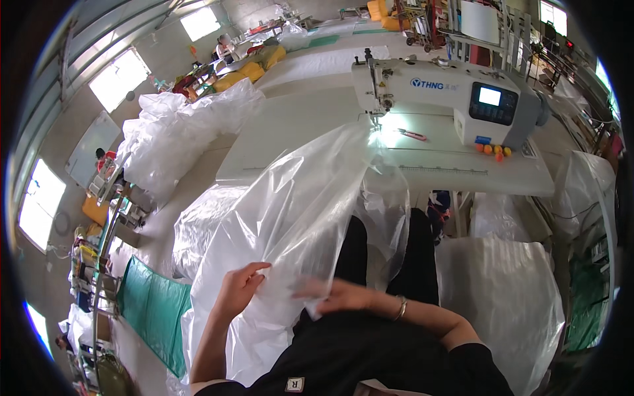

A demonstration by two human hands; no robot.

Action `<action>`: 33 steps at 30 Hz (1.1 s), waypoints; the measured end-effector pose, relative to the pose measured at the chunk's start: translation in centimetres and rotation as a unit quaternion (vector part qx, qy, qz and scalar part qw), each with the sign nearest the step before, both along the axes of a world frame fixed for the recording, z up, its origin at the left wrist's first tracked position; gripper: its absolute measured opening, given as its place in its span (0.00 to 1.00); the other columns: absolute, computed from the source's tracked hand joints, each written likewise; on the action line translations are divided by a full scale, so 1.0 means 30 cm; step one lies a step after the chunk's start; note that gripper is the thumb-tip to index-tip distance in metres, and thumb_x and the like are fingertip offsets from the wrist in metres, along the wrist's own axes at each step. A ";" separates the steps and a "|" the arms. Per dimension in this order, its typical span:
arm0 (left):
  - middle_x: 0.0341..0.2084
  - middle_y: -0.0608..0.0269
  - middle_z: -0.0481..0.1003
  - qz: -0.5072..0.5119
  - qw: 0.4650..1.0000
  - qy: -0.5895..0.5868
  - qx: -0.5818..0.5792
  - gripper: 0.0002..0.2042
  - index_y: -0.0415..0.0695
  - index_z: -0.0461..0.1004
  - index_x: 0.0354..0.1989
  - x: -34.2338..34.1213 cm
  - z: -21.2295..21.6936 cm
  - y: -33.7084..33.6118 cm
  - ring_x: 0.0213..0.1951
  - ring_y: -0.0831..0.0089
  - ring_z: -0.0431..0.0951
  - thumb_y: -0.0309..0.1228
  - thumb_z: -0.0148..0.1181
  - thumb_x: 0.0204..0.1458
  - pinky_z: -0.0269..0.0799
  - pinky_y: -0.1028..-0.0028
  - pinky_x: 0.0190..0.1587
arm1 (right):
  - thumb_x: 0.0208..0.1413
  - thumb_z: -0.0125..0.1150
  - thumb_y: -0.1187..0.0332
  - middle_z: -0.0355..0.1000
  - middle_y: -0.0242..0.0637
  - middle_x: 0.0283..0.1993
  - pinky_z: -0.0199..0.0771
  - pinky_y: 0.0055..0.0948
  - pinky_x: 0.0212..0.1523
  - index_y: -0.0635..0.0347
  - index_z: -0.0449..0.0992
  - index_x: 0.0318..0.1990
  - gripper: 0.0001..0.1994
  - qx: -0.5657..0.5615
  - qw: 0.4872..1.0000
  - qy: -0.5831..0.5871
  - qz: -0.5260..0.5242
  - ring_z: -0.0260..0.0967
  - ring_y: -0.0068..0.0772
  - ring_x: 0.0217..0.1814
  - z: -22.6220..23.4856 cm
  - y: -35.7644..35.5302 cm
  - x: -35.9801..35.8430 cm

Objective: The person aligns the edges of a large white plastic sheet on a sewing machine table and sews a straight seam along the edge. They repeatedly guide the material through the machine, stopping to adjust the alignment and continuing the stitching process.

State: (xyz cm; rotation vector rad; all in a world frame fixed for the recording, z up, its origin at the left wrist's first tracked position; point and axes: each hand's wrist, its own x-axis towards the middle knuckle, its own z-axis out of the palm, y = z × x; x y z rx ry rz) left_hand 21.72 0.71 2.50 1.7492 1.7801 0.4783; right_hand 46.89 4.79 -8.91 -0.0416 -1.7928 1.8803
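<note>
A large sheet of clear, milky plastic film (290, 191) runs from under the needle of a white sewing machine (422, 86) down across my lap. My left hand (239, 290) lies against the film, with index finger and thumb stretched out and a little apart; its other fingers are partly curled. Smeared by motion, my right hand (337, 296) is at the film's lower right edge, and whether it grips the film cannot be made out. A bracelet (401, 307) circles my right wrist. The machine's lamp lights the needle area brightly.
Red-handled thread snips (413, 134) and several small orange and yellow balls (496, 150) lie on the white machine table (290, 142). Heaped plastic film (175, 132) stands at the left. More film (495, 297) hangs at my right. A green sheet (155, 310) lies at the lower left.
</note>
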 end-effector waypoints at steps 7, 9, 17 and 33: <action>0.52 0.48 0.67 -0.237 0.957 0.049 0.160 0.26 0.44 0.67 0.56 0.338 -0.158 -0.007 0.51 0.55 0.70 0.29 0.65 0.45 0.69 0.65 0.51 | 0.59 0.53 0.63 0.75 0.52 0.38 0.69 0.39 0.45 0.68 0.75 0.36 0.14 0.352 0.930 0.011 -0.104 0.73 0.47 0.42 -0.194 -0.159 -0.094; 0.43 0.52 0.72 -0.171 0.979 0.004 0.108 0.21 0.40 0.69 0.52 0.338 -0.238 0.004 0.45 0.66 0.75 0.23 0.61 0.46 0.71 0.70 0.46 | 0.58 0.54 0.63 0.74 0.51 0.40 0.71 0.38 0.43 0.68 0.76 0.36 0.14 0.265 0.948 -0.175 0.033 0.73 0.46 0.44 -0.172 -0.130 -0.078; 0.25 0.68 0.72 -0.080 0.963 -0.258 0.021 0.15 0.34 0.70 0.48 0.325 -0.285 -0.016 0.27 0.82 0.70 0.24 0.58 0.52 0.66 0.78 0.32 | 0.46 0.69 0.67 0.75 0.46 0.42 0.73 0.30 0.41 0.65 0.77 0.39 0.14 -0.079 0.676 -0.142 -0.719 0.74 0.35 0.42 -0.416 0.037 0.349; 0.22 0.72 0.69 -0.154 0.955 -0.253 0.011 0.07 0.34 0.71 0.41 0.472 -0.225 -0.013 0.22 0.87 0.64 0.25 0.51 0.61 0.59 0.82 0.24 | 0.54 0.60 0.67 0.70 0.50 0.25 0.68 0.43 0.28 0.63 0.70 0.28 0.09 0.242 0.854 -0.182 -0.423 0.70 0.56 0.29 0.079 -0.213 0.238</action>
